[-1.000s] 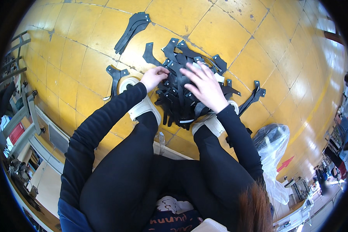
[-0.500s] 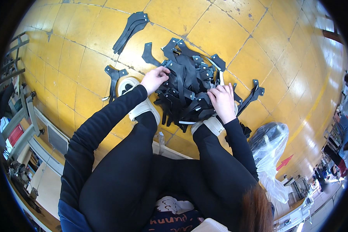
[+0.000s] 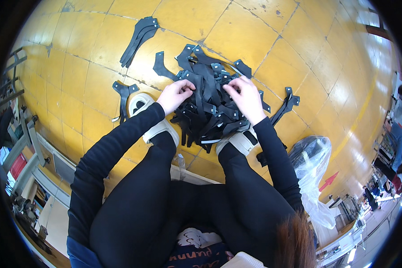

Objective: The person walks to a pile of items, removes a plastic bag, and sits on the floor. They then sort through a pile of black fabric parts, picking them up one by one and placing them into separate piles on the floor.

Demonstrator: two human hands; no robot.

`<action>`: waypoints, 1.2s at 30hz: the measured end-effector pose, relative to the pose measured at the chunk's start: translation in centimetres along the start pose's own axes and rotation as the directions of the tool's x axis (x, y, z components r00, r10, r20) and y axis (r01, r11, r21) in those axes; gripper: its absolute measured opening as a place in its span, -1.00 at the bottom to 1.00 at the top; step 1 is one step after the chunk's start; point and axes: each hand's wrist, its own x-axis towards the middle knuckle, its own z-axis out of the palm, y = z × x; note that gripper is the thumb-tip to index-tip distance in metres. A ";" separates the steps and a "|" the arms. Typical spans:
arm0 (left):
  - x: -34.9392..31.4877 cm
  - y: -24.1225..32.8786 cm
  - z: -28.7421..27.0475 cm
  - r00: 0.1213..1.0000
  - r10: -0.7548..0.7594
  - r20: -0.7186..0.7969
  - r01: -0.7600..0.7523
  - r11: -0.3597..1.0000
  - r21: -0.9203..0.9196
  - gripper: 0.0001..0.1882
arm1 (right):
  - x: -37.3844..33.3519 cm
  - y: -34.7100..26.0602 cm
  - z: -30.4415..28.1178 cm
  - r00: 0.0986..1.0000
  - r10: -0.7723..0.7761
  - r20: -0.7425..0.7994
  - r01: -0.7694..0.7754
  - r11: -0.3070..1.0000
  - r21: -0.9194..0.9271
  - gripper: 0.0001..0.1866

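A heap of black cut fabric pieces (image 3: pixel 205 118) lies on the floor between my feet, several marked with small pale stickers. At the heap's left side my left hand (image 3: pixel 176 95) is closed, thumb and fingertips pinching the edge of a black fabric piece (image 3: pixel 195 82). My right hand (image 3: pixel 245 97) is over the heap's right side, its fingers curled and drawn together at the pieces. What it grips there, if anything, is hidden. Both hands are level with each other, with the strips of the heap between them.
A stack of black pieces (image 3: pixel 140 40) lies beyond the heap on the yellow tiled floor (image 3: pixel 241 31). Loose pieces lie at left (image 3: pixel 125 96) and right (image 3: pixel 286 105). A clear plastic bag (image 3: pixel 310 163) sits to the right; a metal frame (image 3: pixel 31 138) stands at left.
My right hand has moved inward and farther up over the heap, its fingers now curled. My left hand stays at the heap's left side. The whole view has shifted slightly.
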 end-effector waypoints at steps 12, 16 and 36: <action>-0.5 0.8 0.3 0.996 -0.052 0.079 0.054 0.998 -0.012 -0.81 | -2.1 -2.2 0.0 0.995 0.000 0.096 0.004 0.999 -0.045 -0.77; -0.7 0.5 0.3 0.996 -0.057 0.073 0.059 0.998 -0.021 -0.82 | -5.0 -2.6 -1.2 0.950 -0.163 0.265 0.237 0.932 -0.276 -0.82; -0.7 -1.4 1.1 0.993 -0.048 0.110 0.058 0.995 -0.087 -0.82 | -1.7 -0.3 0.7 0.999 0.005 -0.043 -0.011 0.991 -0.137 -0.80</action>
